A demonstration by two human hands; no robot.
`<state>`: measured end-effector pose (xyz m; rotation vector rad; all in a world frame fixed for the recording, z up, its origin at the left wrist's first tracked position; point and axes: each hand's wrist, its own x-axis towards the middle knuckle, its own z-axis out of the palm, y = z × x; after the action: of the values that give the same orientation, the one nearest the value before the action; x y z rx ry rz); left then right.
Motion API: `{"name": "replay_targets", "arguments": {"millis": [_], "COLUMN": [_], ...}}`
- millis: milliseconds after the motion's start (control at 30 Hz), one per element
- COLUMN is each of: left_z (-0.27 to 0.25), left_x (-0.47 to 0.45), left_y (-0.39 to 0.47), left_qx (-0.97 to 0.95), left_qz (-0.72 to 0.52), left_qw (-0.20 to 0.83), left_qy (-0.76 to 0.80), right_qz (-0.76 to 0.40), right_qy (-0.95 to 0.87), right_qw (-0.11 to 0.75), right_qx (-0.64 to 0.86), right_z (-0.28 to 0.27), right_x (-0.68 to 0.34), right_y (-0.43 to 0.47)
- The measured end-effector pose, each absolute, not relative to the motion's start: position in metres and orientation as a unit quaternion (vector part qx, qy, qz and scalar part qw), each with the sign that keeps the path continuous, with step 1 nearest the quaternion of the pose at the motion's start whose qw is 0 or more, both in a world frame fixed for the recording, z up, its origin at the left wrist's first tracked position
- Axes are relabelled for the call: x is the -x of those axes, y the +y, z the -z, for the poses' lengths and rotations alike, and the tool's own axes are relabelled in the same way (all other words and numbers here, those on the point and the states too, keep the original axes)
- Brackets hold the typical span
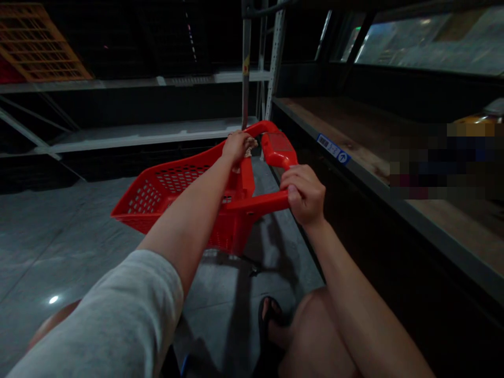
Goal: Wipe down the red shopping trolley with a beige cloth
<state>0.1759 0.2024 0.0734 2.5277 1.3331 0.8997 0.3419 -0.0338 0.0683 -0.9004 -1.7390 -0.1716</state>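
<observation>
A red plastic shopping cart (pixel 177 178) with perforated basket walls stands before me on the floor. My right hand (pixel 305 194) is wrapped around the near corner of its handle (pixel 277 149), fingers closed. My left hand (pixel 236 147) reaches across the basket to the far side, by the rear rim. Its fingers are closed on a crumpled beige cloth (pixel 251 145), which is pressed against the red plastic and partly hidden under the hand. The basket interior is partly covered by my left forearm.
A wooden shelf (pixel 354 152) with a blue-and-white label (pixel 333 149) runs along the right, close to the handle. White metal racking (pixel 145 134) stands behind the cart, with a yellow crate (pixel 41 42) at upper left. Grey floor (pixel 51 247) lies left.
</observation>
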Motion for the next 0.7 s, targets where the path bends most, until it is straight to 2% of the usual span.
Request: {"name": "replay_targets", "arguments": {"millis": [133, 300, 400, 500, 600, 700], "left_z": [-0.071, -0.08, -0.092, -0.094, -0.066, -0.009], "left_x": [-0.173, -0.142, -0.124, -0.116, -0.112, -0.105], "left_y": [0.172, 0.068, 0.0, -0.041, -0.057, -0.063], "left_qx": [-0.848, -0.913, -0.91, -0.882, -0.869, -0.875], "left_qz": [-0.283, -0.252, -0.292, -0.373, -0.412, -0.401], "left_qw": [0.093, 0.118, 0.147, 0.099, 0.029, -0.016], "left_qy": [0.439, 0.298, 0.254, 0.272, 0.274, 0.271], "right_qz": [0.057, 0.074, 0.096, 0.105, 0.103, 0.106], "right_qy": [-0.741, -0.751, -0.732, -0.716, -0.716, -0.71], "right_qw": [0.534, 0.512, 0.516, 0.508, 0.502, 0.502], "right_qx": [0.403, 0.409, 0.435, 0.467, 0.474, 0.482], "right_z": [-0.074, -0.072, -0.067, -0.063, -0.064, -0.067], "right_x": [-0.352, -0.354, -0.351, -0.344, -0.337, -0.331], "right_y": [-0.031, -0.043, -0.049, -0.055, -0.062, -0.069]}}
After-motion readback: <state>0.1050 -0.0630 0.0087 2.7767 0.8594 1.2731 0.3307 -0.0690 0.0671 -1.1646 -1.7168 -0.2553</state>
